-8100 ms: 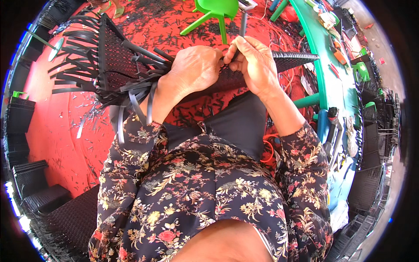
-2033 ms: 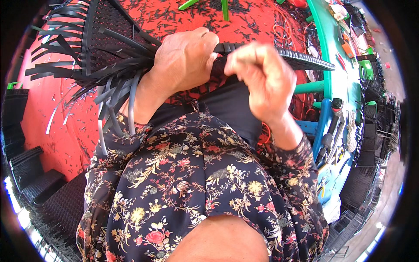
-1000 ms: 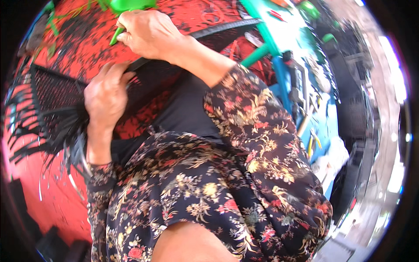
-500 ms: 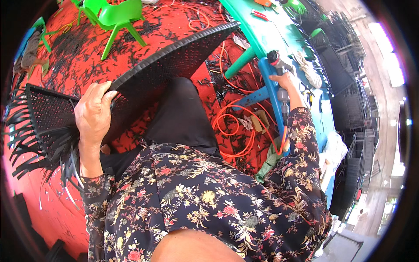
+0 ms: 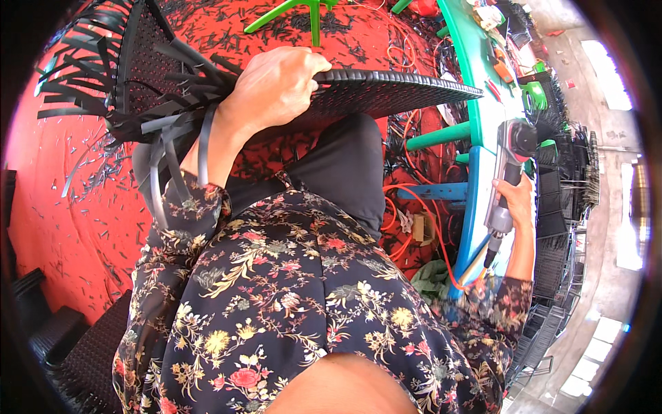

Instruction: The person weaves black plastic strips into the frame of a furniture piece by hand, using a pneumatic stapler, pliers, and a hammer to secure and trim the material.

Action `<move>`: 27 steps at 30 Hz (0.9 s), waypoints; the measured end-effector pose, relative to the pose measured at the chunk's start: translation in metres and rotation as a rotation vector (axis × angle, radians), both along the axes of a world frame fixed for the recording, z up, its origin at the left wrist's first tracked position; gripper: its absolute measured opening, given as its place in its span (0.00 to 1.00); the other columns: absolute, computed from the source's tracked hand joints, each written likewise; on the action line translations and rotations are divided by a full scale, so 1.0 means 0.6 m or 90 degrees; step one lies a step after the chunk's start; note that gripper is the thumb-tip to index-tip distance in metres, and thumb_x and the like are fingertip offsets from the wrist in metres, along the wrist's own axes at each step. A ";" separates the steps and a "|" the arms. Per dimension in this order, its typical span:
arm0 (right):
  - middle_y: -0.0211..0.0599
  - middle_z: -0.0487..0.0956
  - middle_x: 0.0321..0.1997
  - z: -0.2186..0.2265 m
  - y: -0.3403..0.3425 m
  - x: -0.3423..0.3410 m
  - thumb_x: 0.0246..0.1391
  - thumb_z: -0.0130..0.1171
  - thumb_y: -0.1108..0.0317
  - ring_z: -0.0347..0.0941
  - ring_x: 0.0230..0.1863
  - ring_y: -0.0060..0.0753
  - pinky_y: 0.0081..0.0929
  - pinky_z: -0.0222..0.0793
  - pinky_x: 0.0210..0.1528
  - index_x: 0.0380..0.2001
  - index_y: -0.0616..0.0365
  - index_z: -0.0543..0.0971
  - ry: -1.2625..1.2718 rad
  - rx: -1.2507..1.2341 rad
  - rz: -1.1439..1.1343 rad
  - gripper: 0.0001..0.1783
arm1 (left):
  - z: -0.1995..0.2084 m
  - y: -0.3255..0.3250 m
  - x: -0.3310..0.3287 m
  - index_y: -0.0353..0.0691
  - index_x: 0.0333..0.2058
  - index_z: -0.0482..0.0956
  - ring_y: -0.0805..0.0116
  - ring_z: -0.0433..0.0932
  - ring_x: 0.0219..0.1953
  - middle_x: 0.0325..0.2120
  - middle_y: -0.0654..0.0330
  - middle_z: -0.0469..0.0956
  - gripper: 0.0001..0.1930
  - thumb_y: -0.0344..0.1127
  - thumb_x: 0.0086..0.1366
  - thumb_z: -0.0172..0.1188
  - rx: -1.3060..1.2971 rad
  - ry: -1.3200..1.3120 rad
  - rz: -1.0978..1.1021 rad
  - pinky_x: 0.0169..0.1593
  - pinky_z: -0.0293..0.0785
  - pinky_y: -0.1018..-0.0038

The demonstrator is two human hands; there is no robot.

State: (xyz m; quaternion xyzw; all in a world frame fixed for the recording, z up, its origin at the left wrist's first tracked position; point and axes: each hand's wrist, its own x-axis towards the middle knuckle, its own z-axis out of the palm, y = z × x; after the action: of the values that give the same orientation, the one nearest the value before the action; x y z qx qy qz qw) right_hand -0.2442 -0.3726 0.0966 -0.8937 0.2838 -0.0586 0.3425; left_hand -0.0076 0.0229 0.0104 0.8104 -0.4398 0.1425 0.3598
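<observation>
A black woven panel (image 5: 396, 88) with a thick wrapped rim leans across my lap. My left hand (image 5: 279, 86) is closed over that rim, fingers wrapped round its edge. To its left, a second woven section (image 5: 141, 58) joins the piece, with loose black strips (image 5: 86, 90) hanging off; some strips lie over my left wrist. On my right, my right hand (image 5: 517, 200) grips a grey and black cordless drill (image 5: 500, 219) over the blue table (image 5: 469, 228). The drill's chuck points toward me, its red and black battery end away. Part of the handle is hidden by my fingers.
A green table (image 5: 452, 17) adjoins the blue one, with red-handled pliers (image 5: 493, 87) on it. Black strip scraps litter the red floor covering (image 5: 52, 228). An orange hose (image 5: 441, 238) loops beside a small cardboard box (image 5: 422, 228). Black woven furniture (image 5: 548, 241) is stacked right.
The view has turned, so the scene sits differently. The drill has come up from the blue table's edge in my right hand. My left hand still holds the rim, and the panel lies flatter across.
</observation>
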 end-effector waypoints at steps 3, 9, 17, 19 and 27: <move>0.29 0.74 0.23 0.056 0.114 0.030 0.43 0.63 0.72 0.69 0.21 0.19 0.19 0.66 0.26 0.37 0.63 0.73 -0.057 0.107 0.077 0.16 | 0.011 -0.015 0.001 0.37 0.39 0.78 0.48 0.77 0.39 0.33 0.51 0.79 0.14 0.26 0.51 0.60 0.042 0.030 0.009 0.42 0.73 0.60; 0.34 0.74 0.23 0.083 0.265 0.086 0.39 0.63 0.71 0.71 0.21 0.25 0.23 0.67 0.27 0.42 0.68 0.72 -0.039 0.370 0.227 0.23 | 0.027 -0.033 -0.007 0.36 0.36 0.79 0.49 0.77 0.38 0.30 0.51 0.79 0.12 0.26 0.50 0.58 0.049 0.074 0.023 0.41 0.73 0.60; 0.36 0.73 0.22 0.066 0.311 0.114 0.40 0.61 0.70 0.71 0.21 0.26 0.24 0.66 0.27 0.33 0.64 0.73 0.021 0.475 0.260 0.15 | 0.022 -0.049 -0.012 0.37 0.36 0.81 0.48 0.77 0.38 0.28 0.48 0.78 0.13 0.26 0.49 0.59 0.048 0.094 0.046 0.40 0.72 0.59; 0.35 0.73 0.22 0.071 0.310 0.113 0.41 0.61 0.70 0.71 0.21 0.26 0.24 0.66 0.28 0.31 0.64 0.73 0.033 0.465 0.261 0.13 | 0.024 -0.056 -0.017 0.37 0.36 0.81 0.48 0.77 0.37 0.28 0.48 0.78 0.13 0.26 0.49 0.58 0.038 0.085 0.051 0.40 0.72 0.59; 0.35 0.72 0.22 0.072 0.291 0.107 0.42 0.60 0.67 0.70 0.20 0.27 0.24 0.66 0.26 0.40 0.67 0.71 0.036 0.441 0.260 0.21 | 0.025 -0.079 -0.029 0.40 0.37 0.82 0.50 0.78 0.37 0.28 0.49 0.79 0.14 0.26 0.50 0.56 0.063 0.073 0.057 0.41 0.73 0.58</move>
State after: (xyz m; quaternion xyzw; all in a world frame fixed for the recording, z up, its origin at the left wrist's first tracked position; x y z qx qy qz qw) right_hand -0.1798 -0.1979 0.1396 -0.7649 0.1124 0.1347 0.6198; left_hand -0.0247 -0.0247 0.0256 0.8531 -0.3880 0.0896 0.3370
